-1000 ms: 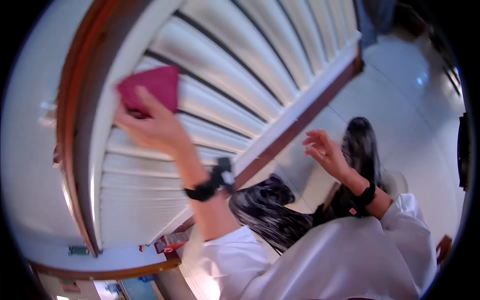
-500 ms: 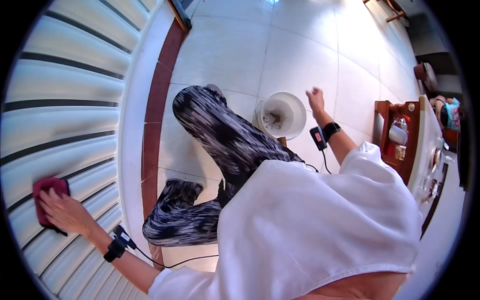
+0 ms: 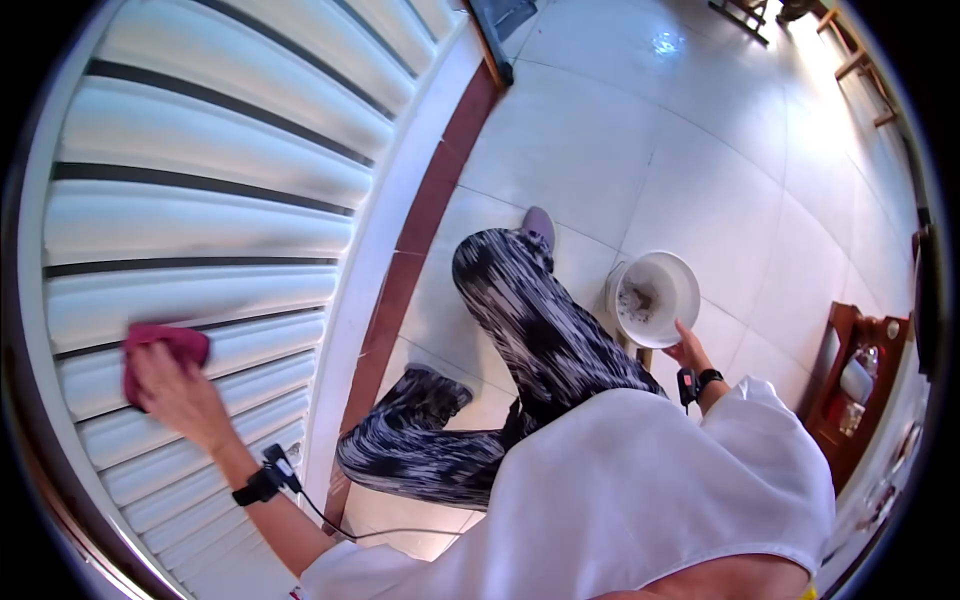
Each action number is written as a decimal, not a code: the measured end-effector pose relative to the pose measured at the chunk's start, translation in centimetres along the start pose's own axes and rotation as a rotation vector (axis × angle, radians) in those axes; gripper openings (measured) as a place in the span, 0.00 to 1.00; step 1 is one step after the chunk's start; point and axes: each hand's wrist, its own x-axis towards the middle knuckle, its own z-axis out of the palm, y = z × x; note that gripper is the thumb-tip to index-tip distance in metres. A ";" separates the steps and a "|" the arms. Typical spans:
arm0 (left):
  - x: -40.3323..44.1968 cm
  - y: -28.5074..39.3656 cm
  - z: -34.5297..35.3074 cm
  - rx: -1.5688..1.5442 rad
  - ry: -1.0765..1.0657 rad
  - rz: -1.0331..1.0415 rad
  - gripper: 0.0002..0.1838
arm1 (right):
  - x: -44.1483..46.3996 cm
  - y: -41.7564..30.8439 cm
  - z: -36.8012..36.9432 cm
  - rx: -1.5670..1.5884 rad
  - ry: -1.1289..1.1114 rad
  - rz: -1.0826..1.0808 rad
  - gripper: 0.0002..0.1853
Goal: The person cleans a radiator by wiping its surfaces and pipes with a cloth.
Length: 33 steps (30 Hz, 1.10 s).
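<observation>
My left hand [image 3: 180,395] presses a dark red cloth [image 3: 168,350] against a white slatted panel [image 3: 190,225], fingers bent over the cloth. The hand and cloth are slightly blurred. Down on the tiled floor stands a white bucket [image 3: 685,285], with dark specks and murky residue at its bottom. My right hand [image 3: 688,350] is at the near right side of the bucket's rim, thumb and fingers on either side of its edge. Part of that grip is hidden. A black band with a small device sits on each wrist.
A dark red tile border [image 3: 425,220] runs between the panel and the pale tiled floor [image 3: 590,140]. My bent legs in patterned trousers [image 3: 540,320] lie between panel and bucket. Right of me is a wooden unit [image 3: 830,400] holding small items. A cable [image 3: 390,532] hangs from my left wrist.
My right hand has come from the air beside the bucket to its rim. The left hand and cloth have moved slightly up on the slats. The whole view has shifted.
</observation>
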 end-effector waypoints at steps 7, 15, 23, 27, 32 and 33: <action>5.3 -0.1 -0.8 0.043 0.365 -0.136 0.27 | 2.3 -3.4 -1.1 -0.031 -0.041 -0.030 0.30; -2.7 4.8 0.9 0.064 -0.425 0.066 0.25 | 2.1 -9.5 -0.9 -0.291 -0.054 -0.063 0.25; -9.5 9.9 5.8 -0.254 -0.292 0.538 0.29 | 3.5 -10.8 1.3 -0.322 -0.097 -0.094 0.26; -5.2 6.1 3.0 -0.155 -0.501 0.412 0.26 | 3.3 -10.5 7.5 -0.194 -0.184 -0.172 0.27; 2.8 -2.0 -2.9 -0.033 -0.040 0.063 0.33 | 7.5 -9.0 13.7 -0.037 -0.356 -0.105 0.26; 4.8 -3.1 -4.0 0.027 0.055 0.020 0.30 | 9.6 -8.3 14.7 -0.009 -0.296 -0.056 0.25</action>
